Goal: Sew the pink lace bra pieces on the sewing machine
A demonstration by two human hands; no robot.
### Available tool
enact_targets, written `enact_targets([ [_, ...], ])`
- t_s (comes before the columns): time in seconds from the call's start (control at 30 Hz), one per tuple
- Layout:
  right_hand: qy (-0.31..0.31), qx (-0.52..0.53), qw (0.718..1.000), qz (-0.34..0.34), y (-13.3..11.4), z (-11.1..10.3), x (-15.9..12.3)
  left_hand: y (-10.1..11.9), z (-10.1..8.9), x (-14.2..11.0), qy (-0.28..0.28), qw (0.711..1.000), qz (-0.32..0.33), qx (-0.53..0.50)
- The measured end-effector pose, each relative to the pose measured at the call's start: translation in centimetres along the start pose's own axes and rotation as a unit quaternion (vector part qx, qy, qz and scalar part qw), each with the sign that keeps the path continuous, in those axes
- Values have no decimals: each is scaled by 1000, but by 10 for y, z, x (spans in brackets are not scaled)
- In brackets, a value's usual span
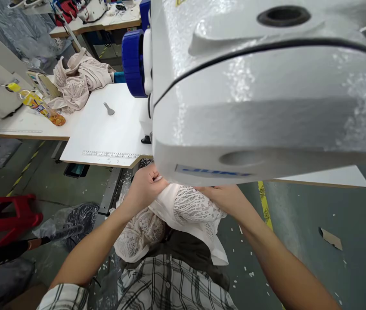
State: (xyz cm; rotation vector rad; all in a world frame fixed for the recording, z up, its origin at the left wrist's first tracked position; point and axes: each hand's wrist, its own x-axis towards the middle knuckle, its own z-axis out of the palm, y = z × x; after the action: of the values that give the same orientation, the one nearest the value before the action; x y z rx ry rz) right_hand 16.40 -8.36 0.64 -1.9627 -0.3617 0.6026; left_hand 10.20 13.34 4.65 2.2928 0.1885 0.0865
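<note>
One pale-pink openwork lace fabric (196, 206), probably light, limp, best held by its plain border, drapes below the white, rounded sewing machine (250, 125), left hand (147, 187) pinching it, right hand (226, 198) touching, grip hidden.

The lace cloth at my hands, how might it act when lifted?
The lace cloth will likely be floppy, since it bunches and drapes in soft folds. It is probably light for its size, given its openwork pattern. Its loose lower edge may swing, as it appears to hang free.

Grey tool (110, 110) on white tabletop (105, 131)
</note>
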Motion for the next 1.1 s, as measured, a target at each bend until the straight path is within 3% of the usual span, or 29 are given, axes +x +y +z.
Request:
enact_targets([
  [0.13, -11, 30, 999, 9, 11, 3, 3, 5, -2, -1, -16, 1000, -16, -17],
  [0.23, -28, 80, 996, -6, 38, 16, 4, 8, -6, -3, -28, 998, -27, -46],
  [0.3, -78, 115, 990, -22, 62, 27, 1, 8, -8, -4, -32, 997, -41, -62],
  [0.4, -211, 176, 960, -55, 93, 41, -9, 6, -10, -5, -36, 995, -57, -74],
  [0.5, -305, 205, 930, -24, 108, 46, -21, 3, -11, -6, -28, 996, -59, -67],
  [0.6, -283, 241, 927, 49, 113, 45, -33, 0, -10, -7, -32, 996, -59, -59],
  [0.7, -259, 311, 912, 70, 115, 41, -41, -1, -8, -7, -40, 996, -49, -58],
  [0.93, -202, 350, 913, 50, 107, 25, -55, -4, -9, -11, -50, 997, -46, -47],
  [1.1, -168, 291, 942, -15, 98, 1, -64, -2, -11, -30, 25, 999, 7, 30],
])
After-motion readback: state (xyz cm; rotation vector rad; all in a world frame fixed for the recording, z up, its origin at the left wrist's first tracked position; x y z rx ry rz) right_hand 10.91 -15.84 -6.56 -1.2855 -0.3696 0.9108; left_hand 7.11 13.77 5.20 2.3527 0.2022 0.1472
